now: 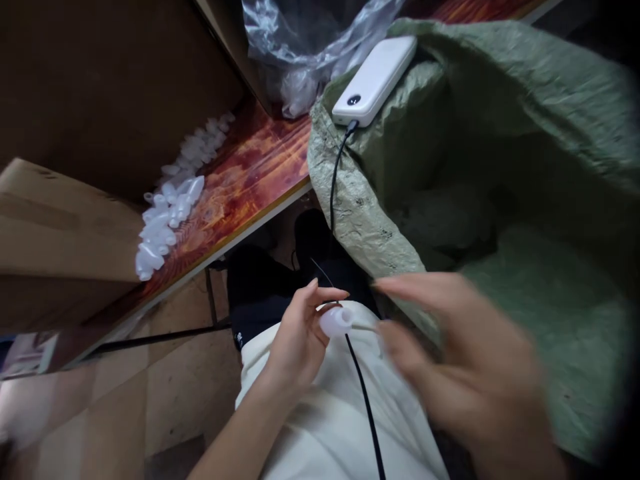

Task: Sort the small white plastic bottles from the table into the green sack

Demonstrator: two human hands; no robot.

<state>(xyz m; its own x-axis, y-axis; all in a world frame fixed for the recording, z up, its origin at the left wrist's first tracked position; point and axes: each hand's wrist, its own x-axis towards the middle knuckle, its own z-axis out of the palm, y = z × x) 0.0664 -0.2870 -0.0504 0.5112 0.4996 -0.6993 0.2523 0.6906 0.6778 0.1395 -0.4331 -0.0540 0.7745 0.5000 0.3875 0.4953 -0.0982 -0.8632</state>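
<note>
My left hand [303, 333] is closed around a small translucent white plastic tube piece [335, 321], whose round opening faces right. It is held above my lap, with the thumb and index finger stretched out past it. To its right, my right hand [465, 360] is blurred by motion, the thumb and fingers apart and nothing visible between them. A pile of similar translucent plastic pieces [167, 213] lies on the reddish wood-patterned table [250, 173]. Beside my right hand gapes a large green woven sack [525, 167] with pale, indistinct contents.
On the sack's rim rests a white power bank [375, 80]; its black cable [334, 187] hangs down toward my lap. Cardboard boxes [65, 227] stand at the left on the table. Behind is a clear plastic bag [305, 60]. The tiled floor [190, 373] shows below.
</note>
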